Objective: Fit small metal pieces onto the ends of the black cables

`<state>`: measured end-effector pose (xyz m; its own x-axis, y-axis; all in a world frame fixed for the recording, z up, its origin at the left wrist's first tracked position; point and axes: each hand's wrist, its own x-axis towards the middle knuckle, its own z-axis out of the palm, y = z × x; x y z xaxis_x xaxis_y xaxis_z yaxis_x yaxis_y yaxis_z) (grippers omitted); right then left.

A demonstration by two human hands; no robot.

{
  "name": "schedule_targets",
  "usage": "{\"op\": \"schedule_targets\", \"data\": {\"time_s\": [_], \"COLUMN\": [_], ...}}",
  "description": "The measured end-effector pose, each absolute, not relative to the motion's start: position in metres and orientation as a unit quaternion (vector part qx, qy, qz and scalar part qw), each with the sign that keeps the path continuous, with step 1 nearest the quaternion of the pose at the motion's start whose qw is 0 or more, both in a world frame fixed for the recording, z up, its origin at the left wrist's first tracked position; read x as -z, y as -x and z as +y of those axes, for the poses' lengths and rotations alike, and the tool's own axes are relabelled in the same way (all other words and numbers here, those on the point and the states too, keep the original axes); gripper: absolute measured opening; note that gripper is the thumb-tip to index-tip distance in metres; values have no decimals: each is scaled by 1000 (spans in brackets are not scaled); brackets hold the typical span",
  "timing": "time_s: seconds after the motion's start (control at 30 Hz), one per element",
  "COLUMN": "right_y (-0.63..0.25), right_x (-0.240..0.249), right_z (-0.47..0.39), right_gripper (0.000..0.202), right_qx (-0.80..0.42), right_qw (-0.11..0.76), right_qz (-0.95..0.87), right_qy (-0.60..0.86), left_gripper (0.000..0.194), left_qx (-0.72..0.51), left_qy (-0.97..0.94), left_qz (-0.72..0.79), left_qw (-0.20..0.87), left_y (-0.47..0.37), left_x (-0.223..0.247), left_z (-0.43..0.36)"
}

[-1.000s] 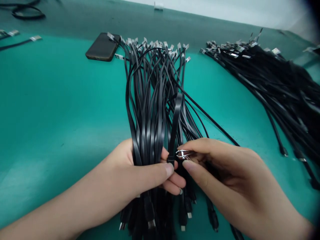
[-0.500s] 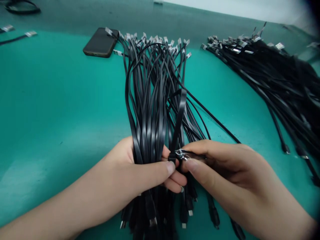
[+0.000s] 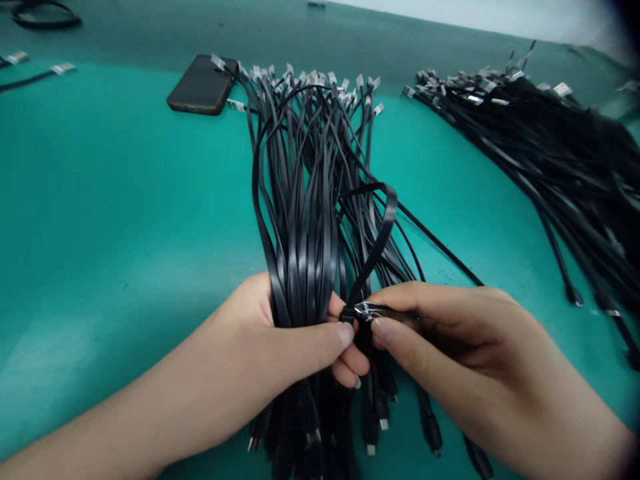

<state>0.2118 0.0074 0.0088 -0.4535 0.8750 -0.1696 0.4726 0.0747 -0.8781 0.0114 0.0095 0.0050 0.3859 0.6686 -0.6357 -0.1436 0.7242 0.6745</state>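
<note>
A thick bundle of flat black cables point(image 3: 305, 233) lies lengthwise before me, silver plugs at its far end. My left hand point(image 3: 285, 340) wraps round its near part, thumb and fingers pinching the connector end of one cable point(image 3: 383, 233) that loops up to the right. Between thumb and forefinger, my right hand point(image 3: 450, 347) grips a small metal nail clipper point(image 3: 367, 310). The clipper's jaws touch or nearly touch the pinched connector end; the exact contact is too small to tell. Several connector ends hang below my left hand.
A dark phone point(image 3: 203, 85) lies at the upper left of the bundle, on the green table mat point(image 3: 125, 200). Another large pile of black cables point(image 3: 560, 160) spreads across the right. A coiled black cable point(image 3: 45, 17) and loose plugs are at the far left.
The looped cable has bent over further to the right, and its pinched end has tilted. The clipper in my right hand and my left fingers have shifted slightly.
</note>
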Motion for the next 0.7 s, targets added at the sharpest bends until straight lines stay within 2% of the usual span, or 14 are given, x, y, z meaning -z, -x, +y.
{"op": "schedule_targets", "data": {"time_s": [0.7], "right_y": [-211], "right_x": [-15], "right_z": [9], "right_gripper": [25], "right_qx": [-457], "right_qw": [182], "right_qz": [-709], "right_qy": [504], "left_gripper": [18], "left_qx": [-254], "left_qy": [-271], "left_qz": [505], "left_qw": [779], "left_y": [-15], "left_x": [-9], "left_z": [12]}}
